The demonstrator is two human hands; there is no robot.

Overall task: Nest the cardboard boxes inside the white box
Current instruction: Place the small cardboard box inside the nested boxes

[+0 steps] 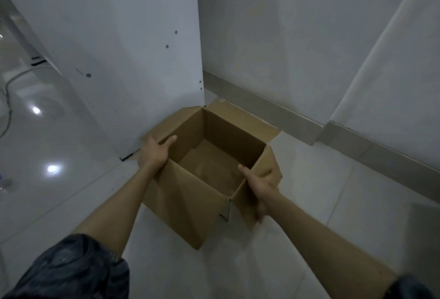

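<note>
Nearest the camera, two bare forearms reach out over the pale tiled floor (309, 179), a dark sleeve (71, 272) bunched at the left elbow. Beyond them, the left hand (156, 152) grips the box (190, 203) at its left rim, thumb hooked inside and fingers wrapped over the folded-out flap. The right hand (263, 185) clamps the right wall, thumb on the inside and fingers on the outside. Both hands are closed on cardboard, so the step in hand looks like picking up this open, empty brown box. It sits on the floor in the corner, its far flaps against a tall white panel (119, 49) and near the wall's skirting (273, 110). Whether that panel is part of the white box I cannot tell; no other box shows. The next move calls for an even lift with both hands, keeping the loose flaps from snagging, then a turn to find the white box.
</note>
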